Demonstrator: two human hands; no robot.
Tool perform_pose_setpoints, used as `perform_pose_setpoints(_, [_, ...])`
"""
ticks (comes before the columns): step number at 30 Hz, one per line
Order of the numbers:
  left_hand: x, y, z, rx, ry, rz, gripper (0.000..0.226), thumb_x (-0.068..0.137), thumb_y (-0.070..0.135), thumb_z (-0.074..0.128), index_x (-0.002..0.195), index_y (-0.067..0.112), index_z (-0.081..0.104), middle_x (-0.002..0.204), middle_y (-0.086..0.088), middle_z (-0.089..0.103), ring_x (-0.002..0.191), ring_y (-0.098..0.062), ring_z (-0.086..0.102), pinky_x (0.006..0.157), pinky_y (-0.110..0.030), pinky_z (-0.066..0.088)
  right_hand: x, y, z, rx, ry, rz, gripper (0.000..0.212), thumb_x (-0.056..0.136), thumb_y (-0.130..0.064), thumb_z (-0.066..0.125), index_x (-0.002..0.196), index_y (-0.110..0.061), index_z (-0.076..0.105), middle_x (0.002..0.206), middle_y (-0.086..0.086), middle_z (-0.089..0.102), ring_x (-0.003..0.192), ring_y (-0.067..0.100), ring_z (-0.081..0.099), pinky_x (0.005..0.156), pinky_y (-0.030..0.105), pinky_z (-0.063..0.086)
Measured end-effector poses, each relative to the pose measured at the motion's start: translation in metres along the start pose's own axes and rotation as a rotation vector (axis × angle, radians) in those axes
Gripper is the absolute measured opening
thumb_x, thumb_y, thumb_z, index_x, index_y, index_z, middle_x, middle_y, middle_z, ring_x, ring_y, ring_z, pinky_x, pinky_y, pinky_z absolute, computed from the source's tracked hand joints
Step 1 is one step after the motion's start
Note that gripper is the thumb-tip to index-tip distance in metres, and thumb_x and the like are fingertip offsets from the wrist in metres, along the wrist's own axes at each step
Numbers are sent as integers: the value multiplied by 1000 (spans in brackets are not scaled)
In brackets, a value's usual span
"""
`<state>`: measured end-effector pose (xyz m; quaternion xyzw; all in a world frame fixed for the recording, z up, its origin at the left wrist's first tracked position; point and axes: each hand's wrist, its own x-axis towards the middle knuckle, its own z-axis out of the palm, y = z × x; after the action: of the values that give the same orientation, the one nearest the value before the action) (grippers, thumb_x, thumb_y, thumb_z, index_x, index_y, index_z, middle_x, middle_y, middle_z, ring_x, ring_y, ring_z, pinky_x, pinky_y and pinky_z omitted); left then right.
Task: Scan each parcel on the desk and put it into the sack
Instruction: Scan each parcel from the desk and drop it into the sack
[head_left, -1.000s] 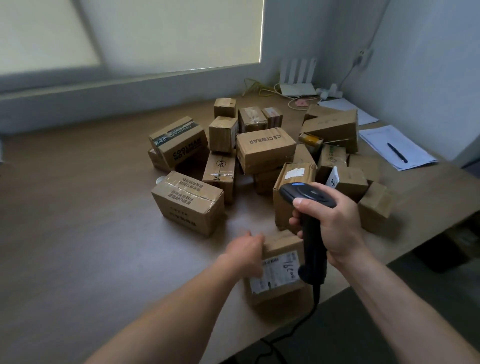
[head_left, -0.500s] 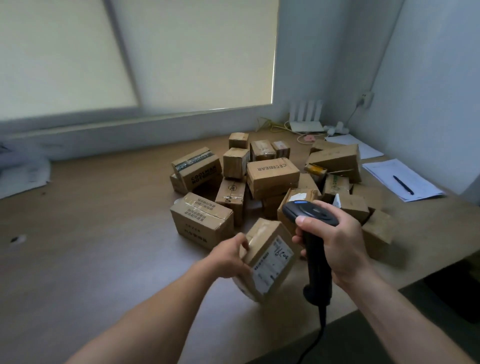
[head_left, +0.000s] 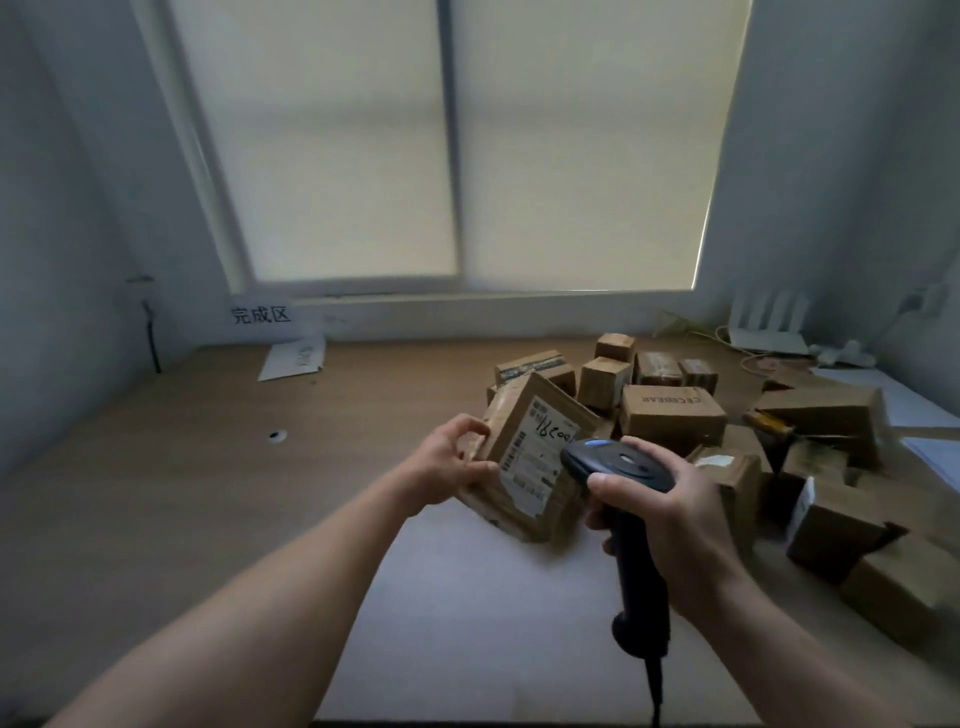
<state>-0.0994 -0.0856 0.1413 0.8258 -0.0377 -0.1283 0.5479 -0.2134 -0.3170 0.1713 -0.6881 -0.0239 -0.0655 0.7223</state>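
Observation:
My left hand (head_left: 451, 465) grips a brown cardboard parcel (head_left: 524, 457) by its left side and holds it tilted above the desk, white shipping label towards me. My right hand (head_left: 670, 525) is wrapped round the handle of a black barcode scanner (head_left: 621, 467); its head sits just right of the label, touching or nearly touching the parcel's right edge. Several more cardboard parcels (head_left: 672, 418) lie piled on the desk (head_left: 208, 467) behind and to the right. No sack is in view.
A white sign with black characters (head_left: 260, 314) hangs on the wall under the window, a white envelope (head_left: 293, 358) leaning below it. At the back right stand a white router (head_left: 769, 325) and cables; papers (head_left: 914, 400) lie by the right wall. The scanner's cord (head_left: 655, 686) hangs down.
My left hand has lifted the parcel off the desk's front edge and turned its label up. The scanner came level with the label. The view swung up and to the left.

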Motion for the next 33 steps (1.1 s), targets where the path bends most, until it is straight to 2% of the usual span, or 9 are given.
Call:
perform_pose_setpoints(2, [-15, -1, -15, -44, 35, -8, 41, 89, 3, 71, 120, 21, 51, 113, -24, 67, 95, -34, 72, 72, -39, 63, -4, -3, 13, 0, -30, -10, 45, 58, -28, 78, 101, -29, 64, 88, 5, 74, 71, 23, 73, 54, 28, 55])
perform_pose_setpoints(6, [-37, -6, -44, -94, 102, -31, 48, 87, -4, 69, 124, 18, 49, 112, -25, 67, 97, -36, 70, 71, -38, 62, -7, -4, 36, -4, -74, -21, 47, 57, -29, 78, 102, -31, 62, 89, -1, 72, 72, 19, 72, 55, 27, 57])
perform_pose_setpoints(9, [-50, -15, -66, -129, 158, -58, 52, 85, -8, 68, 124, 21, 49, 111, -23, 69, 102, -38, 69, 83, -50, 59, -10, -1, 54, -16, -95, -22, 48, 59, -29, 79, 105, -30, 63, 91, 4, 73, 71, 20, 73, 56, 31, 58])
perform_pose_setpoints(13, [-67, -29, -95, -182, 213, -58, 56, 83, -11, 69, 119, 25, 46, 110, -22, 70, 104, -40, 67, 86, -52, 53, -15, -4, 87, -24, -100, -51, 39, 59, -28, 77, 95, -29, 63, 91, 7, 70, 69, 21, 72, 55, 32, 58])
perform_pose_setpoints(16, [-77, -45, -118, -218, 254, -53, 61, 78, -7, 77, 118, 26, 46, 105, -20, 73, 109, -47, 65, 87, -53, 51, -18, -4, 115, -8, -88, -60, 36, 57, -26, 78, 91, -27, 66, 83, 10, 72, 67, 28, 72, 54, 38, 56])
perform_pose_setpoints(20, [-88, -60, -155, -230, 279, -23, 64, 76, -5, 81, 120, 23, 45, 97, -16, 76, 105, -47, 67, 91, -61, 50, -19, -2, 155, 10, -73, -48, 60, 56, -27, 80, 114, -23, 64, 88, 13, 73, 67, 32, 73, 54, 39, 56])
perform_pose_setpoints(24, [-102, -69, -187, -210, 258, -21, 66, 77, -3, 80, 125, 21, 43, 97, -13, 76, 101, -39, 70, 98, -62, 49, -26, 1, 195, -25, -99, -35, 65, 58, -28, 80, 120, -15, 64, 88, 15, 72, 67, 30, 72, 56, 38, 57])
perform_pose_setpoints(29, [-118, -81, -216, -199, 262, -9, 67, 77, -1, 81, 127, 19, 42, 100, -14, 75, 103, -39, 70, 99, -65, 49, -40, 5, 236, -8, -99, -17, 48, 58, -28, 79, 104, -28, 64, 88, 12, 72, 67, 27, 72, 57, 35, 57])
perform_pose_setpoints(33, [-131, -89, -232, -201, 291, 2, 64, 79, -4, 78, 126, 19, 42, 97, -13, 73, 99, -37, 69, 97, -66, 49, -47, 6, 260, -10, -88, -16, 46, 58, -29, 79, 101, -33, 61, 88, 12, 71, 66, 27, 72, 55, 34, 57])
